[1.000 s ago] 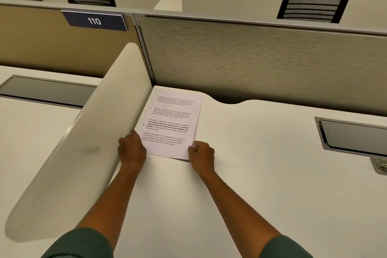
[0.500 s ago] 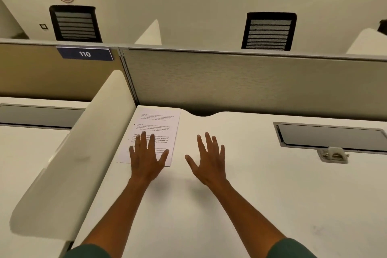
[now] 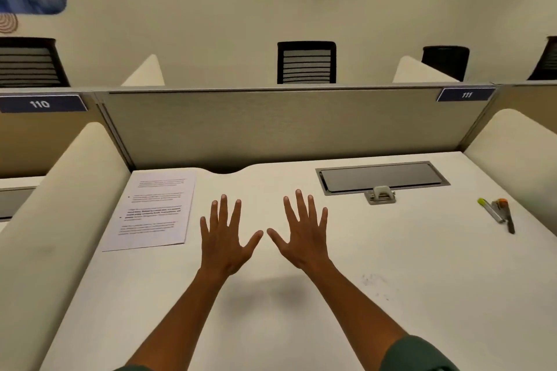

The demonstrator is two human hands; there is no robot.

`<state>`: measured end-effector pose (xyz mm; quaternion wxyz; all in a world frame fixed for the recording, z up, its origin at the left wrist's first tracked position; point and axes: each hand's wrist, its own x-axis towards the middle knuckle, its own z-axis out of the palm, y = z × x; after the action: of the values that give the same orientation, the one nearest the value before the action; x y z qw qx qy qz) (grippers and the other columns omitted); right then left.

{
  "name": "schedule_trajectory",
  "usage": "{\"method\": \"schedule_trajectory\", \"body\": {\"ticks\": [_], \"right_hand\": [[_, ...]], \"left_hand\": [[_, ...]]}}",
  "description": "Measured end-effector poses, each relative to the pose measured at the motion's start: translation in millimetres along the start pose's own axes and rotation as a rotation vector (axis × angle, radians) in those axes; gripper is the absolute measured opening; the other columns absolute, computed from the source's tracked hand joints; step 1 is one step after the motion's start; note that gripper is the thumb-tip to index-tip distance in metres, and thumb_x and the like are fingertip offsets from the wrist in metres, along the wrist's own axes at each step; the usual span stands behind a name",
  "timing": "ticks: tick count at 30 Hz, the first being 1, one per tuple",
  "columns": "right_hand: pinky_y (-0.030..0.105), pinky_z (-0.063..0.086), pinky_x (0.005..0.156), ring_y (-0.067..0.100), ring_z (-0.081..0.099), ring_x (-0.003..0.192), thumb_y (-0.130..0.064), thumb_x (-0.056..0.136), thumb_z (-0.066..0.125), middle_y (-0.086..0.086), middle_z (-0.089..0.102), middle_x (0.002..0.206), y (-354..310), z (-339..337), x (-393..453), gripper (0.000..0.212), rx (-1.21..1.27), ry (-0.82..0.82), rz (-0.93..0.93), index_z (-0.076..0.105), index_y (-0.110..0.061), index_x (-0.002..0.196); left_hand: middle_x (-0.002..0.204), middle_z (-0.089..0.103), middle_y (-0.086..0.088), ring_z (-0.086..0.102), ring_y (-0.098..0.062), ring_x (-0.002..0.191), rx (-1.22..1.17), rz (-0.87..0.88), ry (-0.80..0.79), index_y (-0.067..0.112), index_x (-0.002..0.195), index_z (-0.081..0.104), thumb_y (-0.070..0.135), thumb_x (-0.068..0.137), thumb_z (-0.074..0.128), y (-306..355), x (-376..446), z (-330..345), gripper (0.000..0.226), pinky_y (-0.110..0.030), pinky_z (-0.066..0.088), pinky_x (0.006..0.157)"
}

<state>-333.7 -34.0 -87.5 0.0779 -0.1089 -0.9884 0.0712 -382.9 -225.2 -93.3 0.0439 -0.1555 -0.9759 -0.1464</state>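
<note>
A printed sheet of paper lies flat in the far left corner of the white desk, beside the left side divider. My left hand is spread wide, fingers straight, above the desk just right of the sheet and apart from it. My right hand is spread the same way a little to its right. Neither hand holds anything. A stapler with an orange tip and a yellow-tipped pen lie at the desk's far right.
A grey cable hatch with a small hole punch at its front edge sits at the back right. A grey partition closes the back; cream dividers flank both sides. Black chairs stand beyond.
Both hands let go of the sheet's near edge, opened flat and drew rightward off the paper. The view tilted up and turned right, bringing the stapler and pen into sight.
</note>
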Motion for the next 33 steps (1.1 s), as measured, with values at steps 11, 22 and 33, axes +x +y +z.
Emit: {"method": "schedule_trajectory", "body": {"ticks": [11,22,33], "right_hand": [[0.056,-0.004,0.117,0.028,-0.013,0.149,-0.077,0.085,0.016,0.001,-0.019,0.161,114.9,-9.0,-51.1,0.085,0.018,-0.065,0.174,-0.008,-0.032,0.153],[0.050,0.002,0.121,0.024,-0.007,0.150,-0.063,0.094,0.027,0.002,-0.009,0.163,254.6,-2.9,-86.7,0.078,0.136,-0.171,0.161,-0.002,-0.022,0.154],[0.053,-0.007,0.120,0.018,-0.020,0.148,-0.072,0.090,0.013,-0.004,-0.021,0.161,362.4,30.0,-125.7,0.084,0.089,-0.313,0.038,-0.003,-0.021,0.154]], "left_hand": [[0.162,-0.019,-0.004,-0.016,-0.026,0.150,-0.032,0.089,-0.096,0.027,0.154,-0.005,0.086,0.074,0.003,96.2,-21.2,36.9,0.100,-0.057,0.003,0.120],[0.163,-0.015,-0.002,-0.015,-0.022,0.150,-0.041,-0.028,-0.163,0.024,0.155,-0.003,0.088,0.071,-0.002,187.3,-68.6,90.5,0.106,-0.053,0.003,0.121],[0.163,-0.013,0.001,-0.013,-0.018,0.150,-0.012,-0.186,-0.208,0.020,0.156,0.005,0.082,0.079,0.005,253.4,-127.3,147.6,0.099,-0.053,0.005,0.121]]}}
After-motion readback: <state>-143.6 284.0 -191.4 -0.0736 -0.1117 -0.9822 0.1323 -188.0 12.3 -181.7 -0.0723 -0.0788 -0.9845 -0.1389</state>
